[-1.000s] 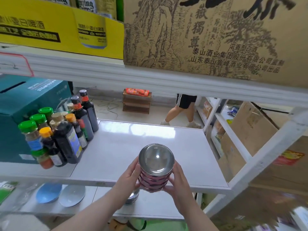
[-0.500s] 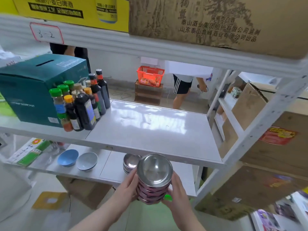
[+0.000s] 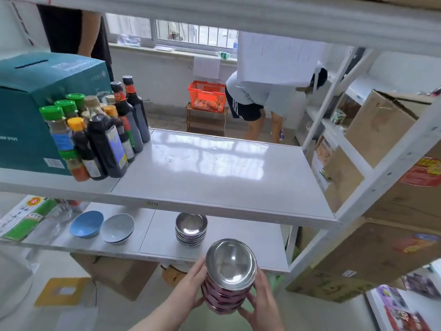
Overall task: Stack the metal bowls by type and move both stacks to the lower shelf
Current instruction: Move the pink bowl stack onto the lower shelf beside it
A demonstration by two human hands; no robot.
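Observation:
I hold a stack of pink-sided metal bowls (image 3: 230, 273) in both hands, in front of and slightly below the front edge of the lower shelf (image 3: 164, 249). My left hand (image 3: 191, 286) wraps the stack's left side and my right hand (image 3: 260, 299) cups its right side and base. A second stack of plain metal bowls (image 3: 191, 229) stands on the lower shelf, just behind and left of the held stack.
A blue bowl (image 3: 86, 224) and a grey bowl (image 3: 117, 228) lie on the lower shelf's left part. Sauce bottles (image 3: 102, 137) and a teal box (image 3: 31, 111) crowd the middle shelf's left. A white shelf post (image 3: 358, 209) rises at right. A person (image 3: 257, 96) bends behind the rack.
My hands have carried the pink stack down from the middle shelf's height to the level of the lower shelf's front edge. The view has tilted lower, showing the lower shelf.

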